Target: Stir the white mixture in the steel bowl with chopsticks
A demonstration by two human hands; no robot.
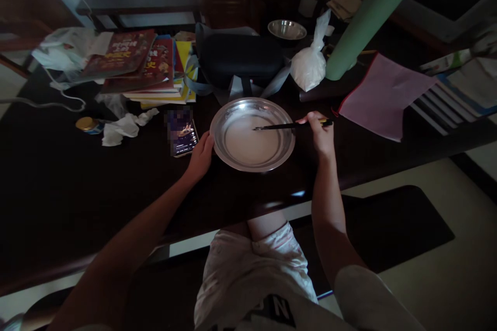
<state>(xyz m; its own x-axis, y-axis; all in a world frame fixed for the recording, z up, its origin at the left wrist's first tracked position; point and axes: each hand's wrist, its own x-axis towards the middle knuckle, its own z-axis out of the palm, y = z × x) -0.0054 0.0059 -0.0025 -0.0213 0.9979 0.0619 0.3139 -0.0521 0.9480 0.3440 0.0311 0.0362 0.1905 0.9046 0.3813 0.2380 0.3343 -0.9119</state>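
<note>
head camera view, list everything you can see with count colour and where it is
metal basin: 1, silver, white liquid inside, table centre
chopsticks: dark, count unclear, tips in the basin
phone: 1, dark, screen lit, left of the basin
crumpled tissue: 1, white, left of the phone
small jar: 1, yellow lid, far left
books: a stack, red and yellow covers, back left
case: 1, black, behind the basin
plastic bag: 1, white, tied, back right
small bowl: 1, silver, far back
bottle: 1, green, back right
pouch: 1, pink, right
table: 1, dark wood
left hand: on the basin's left rim
right hand: holding the chopsticks
</note>
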